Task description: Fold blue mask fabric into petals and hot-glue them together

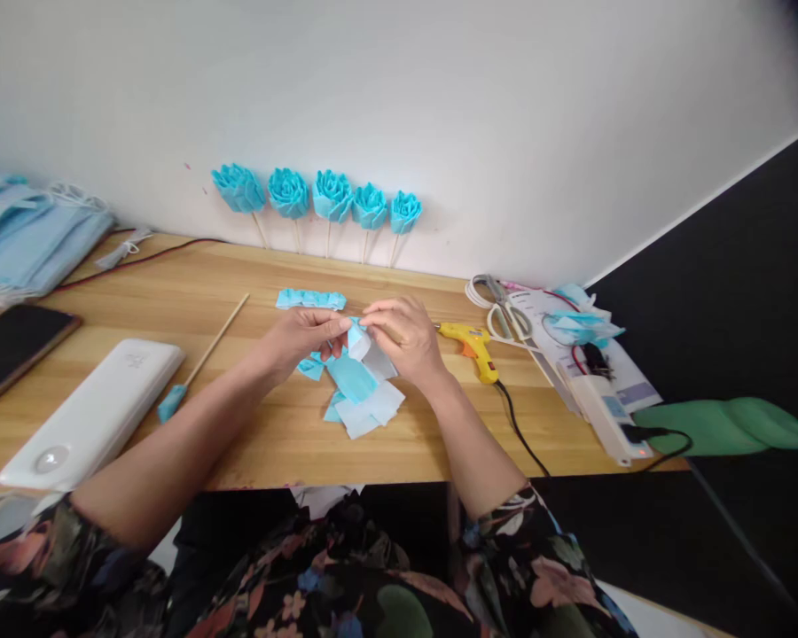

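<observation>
Between my two hands is a small folded piece of blue and white mask fabric [357,340]. The fingertips of my left hand [309,341] pinch its left side. My right hand [402,337] pinches it from the upper right. Below them lie several loose blue and white fabric pieces [355,381], overlapping on the wooden table [253,452]. Just behind my left hand is a row of folded blue petals [311,299]. A wooden stick [219,341] with a small blue bud [171,403] at its near end lies left of my left hand.
Several blue fabric roses [332,197] on sticks lean against the wall. A yellow glue gun [471,346] lies to the right, near scissors [509,321] and a power strip [608,416]. On the left are a white power bank [97,412], a phone [19,347] and stacked masks [33,230].
</observation>
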Demonstrator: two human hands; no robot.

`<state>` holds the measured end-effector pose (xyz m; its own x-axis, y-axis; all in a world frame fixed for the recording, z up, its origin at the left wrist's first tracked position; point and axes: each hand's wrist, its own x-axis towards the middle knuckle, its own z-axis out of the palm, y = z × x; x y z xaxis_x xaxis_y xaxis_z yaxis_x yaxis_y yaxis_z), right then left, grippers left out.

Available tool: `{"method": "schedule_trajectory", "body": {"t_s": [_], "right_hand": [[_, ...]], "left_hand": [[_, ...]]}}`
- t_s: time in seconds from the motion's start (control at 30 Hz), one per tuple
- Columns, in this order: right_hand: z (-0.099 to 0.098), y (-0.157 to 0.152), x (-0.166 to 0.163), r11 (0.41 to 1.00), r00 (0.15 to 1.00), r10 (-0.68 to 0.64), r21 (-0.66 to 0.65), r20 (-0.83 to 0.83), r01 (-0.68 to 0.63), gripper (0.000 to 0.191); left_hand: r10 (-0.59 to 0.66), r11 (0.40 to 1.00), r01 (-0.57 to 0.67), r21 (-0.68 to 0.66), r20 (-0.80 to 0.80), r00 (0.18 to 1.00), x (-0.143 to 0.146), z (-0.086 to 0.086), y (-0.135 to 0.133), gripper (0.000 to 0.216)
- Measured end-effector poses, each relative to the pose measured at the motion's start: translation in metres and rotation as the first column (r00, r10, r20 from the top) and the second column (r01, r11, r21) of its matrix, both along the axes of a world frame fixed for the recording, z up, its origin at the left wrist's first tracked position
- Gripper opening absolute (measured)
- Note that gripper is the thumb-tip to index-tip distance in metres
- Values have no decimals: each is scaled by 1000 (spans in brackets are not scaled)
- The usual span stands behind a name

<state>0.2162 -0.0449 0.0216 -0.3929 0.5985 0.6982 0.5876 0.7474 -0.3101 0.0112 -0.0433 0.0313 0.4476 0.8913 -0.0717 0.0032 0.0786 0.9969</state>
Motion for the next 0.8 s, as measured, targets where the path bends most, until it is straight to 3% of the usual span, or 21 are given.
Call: {"method": "schedule_trajectory", "body": {"t_s": [0.23, 0.33, 0.4, 0.47, 0.63, 0.8], "right_hand": [[1, -2, -3, 996, 1000, 18, -85, -11, -19, 15], [2, -5, -5, 970, 985, 30, -234, -168, -70, 16], [2, -7, -6, 905, 936, 9, -395, -351, -157, 26], [1, -6, -8, 803, 862, -62, -538, -503, -256, 37], [-5, -3, -12, 580, 752, -243, -713, -612, -393, 58], [-7, -3, -14, 491, 731, -276, -745, -624, -451, 48]], "left_hand": [[38, 998, -37, 42, -28, 999, 3, -3, 1, 43], [92, 995, -91, 45, -23, 996, 3, -2, 0, 42], [127, 991, -126, 46, -26, 992, 4, 1, -2, 41], [155, 986, -154, 58, -24, 988, 4, 5, -3, 39], [192, 976, -185, 116, -57, 980, 5, 9, -4, 34], [215, 966, -188, 178, -145, 966, 6, 4, -4, 34]]}}
